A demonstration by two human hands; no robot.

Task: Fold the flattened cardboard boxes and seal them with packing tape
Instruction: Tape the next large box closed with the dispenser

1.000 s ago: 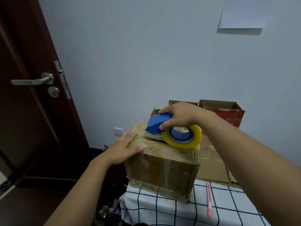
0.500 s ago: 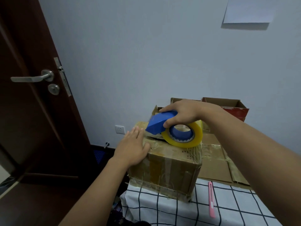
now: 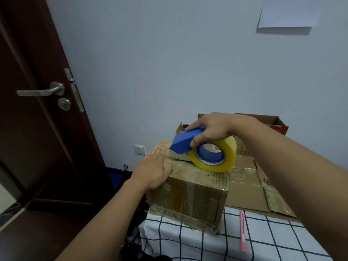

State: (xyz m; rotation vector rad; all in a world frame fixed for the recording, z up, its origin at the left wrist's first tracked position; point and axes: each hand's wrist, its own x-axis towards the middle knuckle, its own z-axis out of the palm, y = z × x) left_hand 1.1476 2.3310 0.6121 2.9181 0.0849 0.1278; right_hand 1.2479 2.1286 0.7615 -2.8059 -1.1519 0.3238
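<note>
Gripping the blue plastic tape dispenser (image 3: 185,141), the right hand (image 3: 212,127) comes in from the right — fingers curled over the top of its housing, thumb pressed against the near side just above the roll's hole. The dispenser carries a yellowish roll of clear packing tape (image 3: 214,157); the roll's lower edge touches the top face of the folded brown cardboard box (image 3: 190,194), and the blue nose points left, low over the top of the box near its left end.

Left hand (image 3: 153,171) lies flat on the box's top left corner, fingers straight and held together, palm over the edge, thumb spread toward the dispenser. It is just beside the blue nose; whether they touch I cannot tell.

Box stands upright at the left corner of a table under a white cloth with a dark grid pattern (image 3: 263,240) — old glossy tape bands show on its near face and bottom edge. To its right, flattened brown cardboard sheets (image 3: 250,187) lie on the cloth. A pink utility knife (image 3: 243,230) lies on the cloth near the box's right corner. Behind, an open red-sided carton (image 3: 278,126) against the pale wall (image 3: 169,63). Dark wooden door (image 3: 28,129) with a metal lever handle (image 3: 40,91) at left.
</note>
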